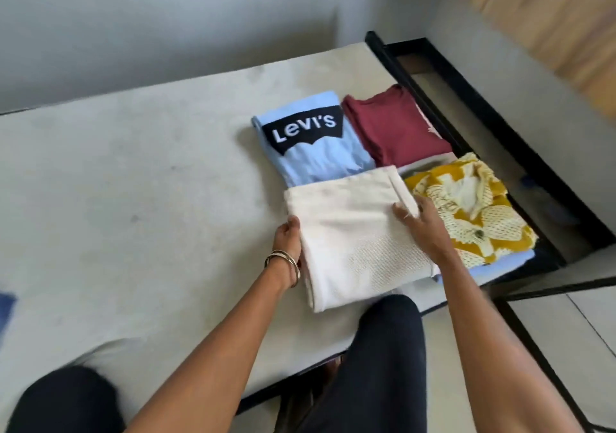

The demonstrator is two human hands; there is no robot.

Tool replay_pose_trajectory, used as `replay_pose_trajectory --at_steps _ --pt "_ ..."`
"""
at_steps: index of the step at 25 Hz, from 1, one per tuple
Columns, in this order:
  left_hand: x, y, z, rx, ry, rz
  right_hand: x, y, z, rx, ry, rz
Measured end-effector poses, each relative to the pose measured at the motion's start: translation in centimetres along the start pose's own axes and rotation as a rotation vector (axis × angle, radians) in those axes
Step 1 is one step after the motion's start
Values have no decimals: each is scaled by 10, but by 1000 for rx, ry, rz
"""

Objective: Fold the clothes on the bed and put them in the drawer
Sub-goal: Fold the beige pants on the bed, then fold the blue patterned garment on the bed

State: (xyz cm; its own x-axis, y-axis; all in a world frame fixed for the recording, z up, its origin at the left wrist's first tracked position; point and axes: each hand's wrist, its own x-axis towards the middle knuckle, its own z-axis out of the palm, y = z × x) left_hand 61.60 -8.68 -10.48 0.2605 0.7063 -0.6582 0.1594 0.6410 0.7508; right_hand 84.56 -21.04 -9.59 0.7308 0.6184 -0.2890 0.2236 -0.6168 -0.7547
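Pale grey wall behind, a bed (150, 165) with a bare off-white mattress fills most of the view, tiled floor (593, 316) at lower right. Four folded garments sit in a two-by-two block near the bed's right edge. Nearest is a cream folded cloth (353, 242); left hand (288, 237) grips its left edge, thumb on top, fingers tucked under and hidden, metal bangles (283, 262) on the wrist. Right hand (423, 226) lies on the cloth's right side, fingers laid fairly straight on top with the tips at a folded strip near the far right corner; cannot tell if anything is pinched there. Behind the cream cloth, touching it, a light blue Levi's t-shirt (316, 152) with a black logo patch. Just beside that on the right, a maroon folded top (396, 129). Right of the cream cloth, a yellow and white patterned shirt (473, 212), collar up, partly overhanging the bed edge; a light blue piece shows under it, mostly covered. Past the right edge of the bed a black-framed drawer (466, 99) stands open alongside; its inside is dark and blurred, something blue shows in it, contents hard to make out. Dark-trousered knees at bottom of the frame. A blue scrap at far left is cut off. Tan curtain at top right, blurred.
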Motion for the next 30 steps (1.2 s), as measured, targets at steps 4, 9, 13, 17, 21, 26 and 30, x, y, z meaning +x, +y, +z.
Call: replay_pose_trajectory --at_steps 4,9,13,17,21,26,30 --pt "6 -37 -6 633 -88 -20 9 29 28 -556 208 -127" --pt "-1 -60 -19 1272 -284 380 -17 19 88 -770 1 -393" --pt "3 -62 -18 1901 -227 374 -7 41 76 -803 -192 5" --pt "4 -54 -27 1814 -281 300 -7 16 71 -768 -148 79" --pt "-8 -37 -64 1609 -282 381 -27 -43 112 -597 33 -148" --pt "-26 -13 -183 1143 -42 495 -94 -151 205 -301 -73 -526" --pt "-55 -7 -315 567 373 562 -155 -213 295 -280 -248 -671"
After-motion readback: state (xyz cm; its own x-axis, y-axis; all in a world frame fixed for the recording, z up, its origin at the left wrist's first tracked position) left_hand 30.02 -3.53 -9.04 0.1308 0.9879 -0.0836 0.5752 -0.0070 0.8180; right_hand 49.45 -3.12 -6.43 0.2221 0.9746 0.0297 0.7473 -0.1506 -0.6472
